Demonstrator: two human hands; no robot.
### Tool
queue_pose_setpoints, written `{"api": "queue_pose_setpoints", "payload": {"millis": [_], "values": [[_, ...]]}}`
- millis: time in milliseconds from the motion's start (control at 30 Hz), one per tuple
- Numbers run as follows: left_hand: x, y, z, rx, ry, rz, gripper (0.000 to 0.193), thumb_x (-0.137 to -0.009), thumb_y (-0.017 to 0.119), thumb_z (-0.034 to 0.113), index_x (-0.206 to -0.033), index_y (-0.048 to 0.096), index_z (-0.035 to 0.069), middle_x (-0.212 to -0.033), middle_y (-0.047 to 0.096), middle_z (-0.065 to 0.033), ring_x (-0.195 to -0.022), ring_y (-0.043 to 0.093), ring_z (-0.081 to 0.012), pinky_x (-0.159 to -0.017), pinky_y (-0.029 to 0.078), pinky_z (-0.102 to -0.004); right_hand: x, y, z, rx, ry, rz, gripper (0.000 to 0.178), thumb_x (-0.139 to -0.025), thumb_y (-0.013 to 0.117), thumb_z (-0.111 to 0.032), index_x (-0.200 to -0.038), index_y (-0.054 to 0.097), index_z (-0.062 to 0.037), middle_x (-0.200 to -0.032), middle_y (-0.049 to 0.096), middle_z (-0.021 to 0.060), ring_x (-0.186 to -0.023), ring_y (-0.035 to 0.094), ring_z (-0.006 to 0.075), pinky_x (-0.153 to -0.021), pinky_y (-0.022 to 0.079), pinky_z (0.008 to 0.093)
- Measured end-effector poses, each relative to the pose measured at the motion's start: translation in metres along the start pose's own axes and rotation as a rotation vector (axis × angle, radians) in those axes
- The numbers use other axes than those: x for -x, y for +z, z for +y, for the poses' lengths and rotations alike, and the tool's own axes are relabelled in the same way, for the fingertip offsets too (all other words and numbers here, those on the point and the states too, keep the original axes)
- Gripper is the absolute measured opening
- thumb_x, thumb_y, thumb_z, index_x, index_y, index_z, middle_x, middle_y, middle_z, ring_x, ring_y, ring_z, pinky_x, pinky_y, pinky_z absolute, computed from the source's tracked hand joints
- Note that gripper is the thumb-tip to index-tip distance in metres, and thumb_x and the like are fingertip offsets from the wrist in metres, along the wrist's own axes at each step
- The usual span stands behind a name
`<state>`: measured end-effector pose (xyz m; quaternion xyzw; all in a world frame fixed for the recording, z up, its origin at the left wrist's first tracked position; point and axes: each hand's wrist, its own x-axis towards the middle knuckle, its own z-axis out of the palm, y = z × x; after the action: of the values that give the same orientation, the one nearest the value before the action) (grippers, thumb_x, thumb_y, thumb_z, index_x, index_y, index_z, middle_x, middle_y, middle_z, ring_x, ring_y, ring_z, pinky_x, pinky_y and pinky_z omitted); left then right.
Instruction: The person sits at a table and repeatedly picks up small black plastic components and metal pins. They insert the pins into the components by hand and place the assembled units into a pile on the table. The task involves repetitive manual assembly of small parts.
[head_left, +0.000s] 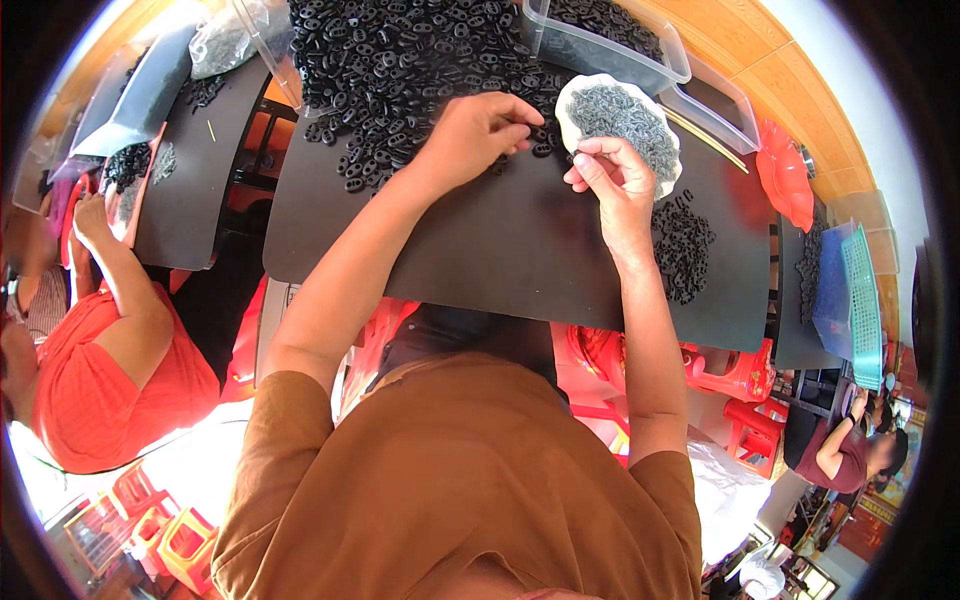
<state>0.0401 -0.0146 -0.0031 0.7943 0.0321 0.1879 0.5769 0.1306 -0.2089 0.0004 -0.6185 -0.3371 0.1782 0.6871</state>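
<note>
A large heap of small black oval pieces with holes covers the far part of the dark table. My left hand is at the heap's near right edge, thumb and forefinger drawn together in a pinch beside a few loose pieces. What lies between those fingertips is too small to make out. Between the thumb and forefinger of my right hand is a small black piece. That hand overlaps the near left rim of a white scalloped dish, which is filled with tiny shiny grey parts.
A smaller pile of black pieces lies right of my right forearm. Behind the dish stands a clear plastic bin of black pieces. A red dish and teal basket are farther right. Another person in red works at the left table.
</note>
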Motion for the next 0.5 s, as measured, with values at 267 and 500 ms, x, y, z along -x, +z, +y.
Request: {"api": "queue_pose_setpoints", "payload": {"millis": [267,500], "values": [[0.0,0.003,-0.006,0.425,-0.157,0.006,0.015,-0.086,0.066,0.003,-0.1,0.067,0.001,-0.093,0.068,-0.0045,-0.084,0.064,-0.0105,-0.079,0.052,-0.0238,0.001,0.001,-0.002,0.034,-0.006,0.003,0.006,-0.089,0.063,-0.003,-0.095,0.063,-0.0012,-0.085,0.065,0.0042,-0.07,0.065,0.0112,-0.062,0.051,0.022],[-0.001,0.006,-0.007,0.242,-0.174,-0.015,0.009,-0.083,0.068,0.005,-0.092,0.068,0.002,-0.089,0.068,-0.0018,-0.08,0.062,-0.0079,-0.074,0.05,-0.0229,0.001,0.004,-0.001,0.016,0.017,-0.016,0.006,-0.089,0.062,-0.003,-0.096,0.063,-0.0008,-0.085,0.065,0.0044,-0.071,0.065,0.0112,-0.062,0.051,0.0217]]}}
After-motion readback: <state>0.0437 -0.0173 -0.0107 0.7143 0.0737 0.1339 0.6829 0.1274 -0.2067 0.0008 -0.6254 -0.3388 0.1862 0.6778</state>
